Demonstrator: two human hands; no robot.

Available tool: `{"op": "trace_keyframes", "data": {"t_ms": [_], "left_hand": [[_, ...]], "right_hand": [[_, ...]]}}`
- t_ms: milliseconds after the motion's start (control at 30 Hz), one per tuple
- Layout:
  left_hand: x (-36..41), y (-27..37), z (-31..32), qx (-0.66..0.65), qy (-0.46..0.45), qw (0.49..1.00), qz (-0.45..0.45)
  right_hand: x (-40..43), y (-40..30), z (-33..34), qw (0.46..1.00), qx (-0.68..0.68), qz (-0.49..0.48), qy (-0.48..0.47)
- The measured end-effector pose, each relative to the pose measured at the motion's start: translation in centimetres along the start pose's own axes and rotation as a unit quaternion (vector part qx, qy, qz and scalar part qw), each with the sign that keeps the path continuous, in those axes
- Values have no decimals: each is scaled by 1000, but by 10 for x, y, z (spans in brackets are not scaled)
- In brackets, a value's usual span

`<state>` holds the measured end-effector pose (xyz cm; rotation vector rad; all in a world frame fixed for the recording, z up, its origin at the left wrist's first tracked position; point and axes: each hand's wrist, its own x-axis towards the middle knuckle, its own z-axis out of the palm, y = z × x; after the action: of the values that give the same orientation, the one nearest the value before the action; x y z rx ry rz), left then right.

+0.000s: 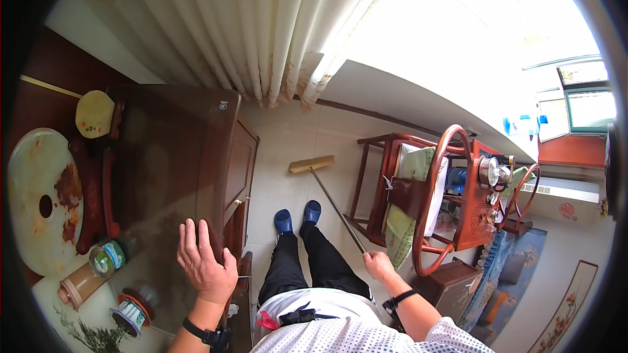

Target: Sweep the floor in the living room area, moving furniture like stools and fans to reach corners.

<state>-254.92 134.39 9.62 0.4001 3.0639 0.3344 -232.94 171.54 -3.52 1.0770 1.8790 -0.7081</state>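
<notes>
My right hand (pixel 379 264) is closed around the upper end of a broom's metal handle (pixel 338 211). The handle slants up and left to a wide tan broom head (pixel 311 163), which rests on the pale tiled floor (pixel 279 186) beyond my blue shoes. My left hand (pixel 207 264) has its fingers extended over the edge of a dark wooden cabinet (pixel 171 157); whether the palm touches the top cannot be told. Nothing shows in that hand.
Right of the broom stand a red wooden armchair (pixel 441 196) with green cushions and a tea table (pixel 471 215). A floral curtain (pixel 265 24) hangs ahead. At left are a round stone disc (pixel 34 196), a plastic bottle (pixel 105 257) and a brown lidded cup (pixel 81 284).
</notes>
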Motion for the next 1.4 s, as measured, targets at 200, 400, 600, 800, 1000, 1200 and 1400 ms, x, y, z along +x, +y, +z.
{"op": "trace_keyframes", "data": {"t_ms": [200, 400, 600, 800, 1000, 1200, 1400], "left_hand": [[1, 1, 0, -6, 2, 1000, 16], [-1, 0, 3, 5, 1, 1000, 16], [-5, -4, 3, 21, 8, 1000, 11], [-5, 0, 7, 18, 21, 999, 25], [-9, -2, 13, 22, 59, 997, 42], [-11, -7, 18, 30, 107, 992, 60], [-3, -17, 36, 55, 138, 986, 71]], "right_hand": [[58, 6, 16, 974, 179, -112, 77], [156, -115, -20, 971, 235, -12, 36], [117, -34, 53, 984, 175, -22, 25], [-19, 93, 122, 993, 83, 72, -51], [-117, 137, 142, 985, 88, 127, -78], [-80, 140, 174, 995, 81, -23, 60], [8, 109, 174, 996, 80, -18, 45]]}}
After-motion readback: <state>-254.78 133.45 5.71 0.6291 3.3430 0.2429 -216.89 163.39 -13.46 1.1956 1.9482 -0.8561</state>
